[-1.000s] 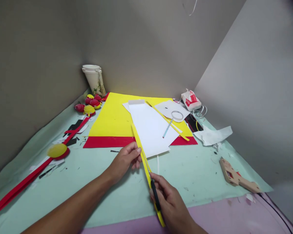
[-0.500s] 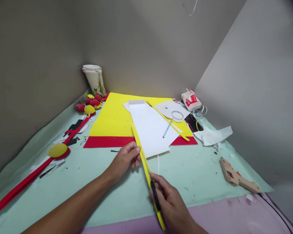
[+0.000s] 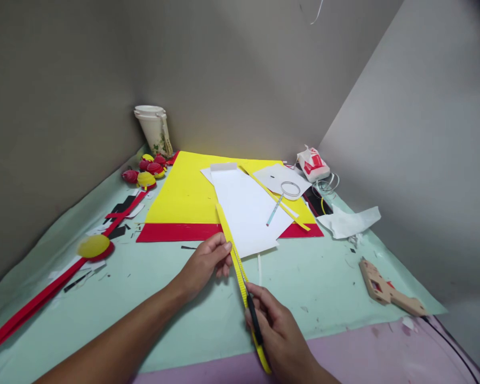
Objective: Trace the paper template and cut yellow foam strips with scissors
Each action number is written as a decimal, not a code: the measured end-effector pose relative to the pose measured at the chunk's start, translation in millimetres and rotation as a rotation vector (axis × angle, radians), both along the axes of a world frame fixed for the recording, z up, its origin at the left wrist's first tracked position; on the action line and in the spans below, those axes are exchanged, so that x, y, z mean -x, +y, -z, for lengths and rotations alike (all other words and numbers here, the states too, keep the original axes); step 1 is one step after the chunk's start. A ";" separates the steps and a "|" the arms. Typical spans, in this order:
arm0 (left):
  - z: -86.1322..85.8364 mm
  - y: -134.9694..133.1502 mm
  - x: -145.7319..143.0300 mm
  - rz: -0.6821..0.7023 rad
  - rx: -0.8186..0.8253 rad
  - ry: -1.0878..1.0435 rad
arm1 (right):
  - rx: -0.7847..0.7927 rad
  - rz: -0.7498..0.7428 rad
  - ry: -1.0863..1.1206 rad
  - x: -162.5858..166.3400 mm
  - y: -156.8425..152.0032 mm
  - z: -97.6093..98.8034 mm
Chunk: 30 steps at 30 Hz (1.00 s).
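A long narrow yellow corrugated strip [image 3: 232,250] lies on the pale green table cover, running from the white sheet [image 3: 248,210] down to the near edge. My left hand [image 3: 203,264] presses its fingertips on the strip's left side near the middle. My right hand [image 3: 278,333] grips a black-handled cutter [image 3: 254,320] whose blade rests along the strip just below my left fingers. The strip's lower end shows under my right hand.
Yellow sheet [image 3: 188,192] on a red sheet [image 3: 172,232] lies behind. Paper cup [image 3: 154,128] and red-yellow balls [image 3: 148,170] at back left. Long red strip with a yellow disc [image 3: 93,246] at left. Wooden glue gun [image 3: 388,290], crumpled tissue [image 3: 350,221], red-white packet [image 3: 312,164] at right.
Almost nothing has changed. Both hands keep their places on the yellow strip, with only a very slight shift of the view.
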<state>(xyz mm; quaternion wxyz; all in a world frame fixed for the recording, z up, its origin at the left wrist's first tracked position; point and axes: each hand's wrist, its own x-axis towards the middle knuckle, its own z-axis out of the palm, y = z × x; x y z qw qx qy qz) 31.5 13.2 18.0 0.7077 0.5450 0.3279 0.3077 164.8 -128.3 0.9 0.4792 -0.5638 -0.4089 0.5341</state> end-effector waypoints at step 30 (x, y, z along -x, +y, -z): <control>-0.3 -0.9 -0.1 0.038 -0.003 0.003 | 0.010 -0.005 0.012 -0.6 0.0 -2.4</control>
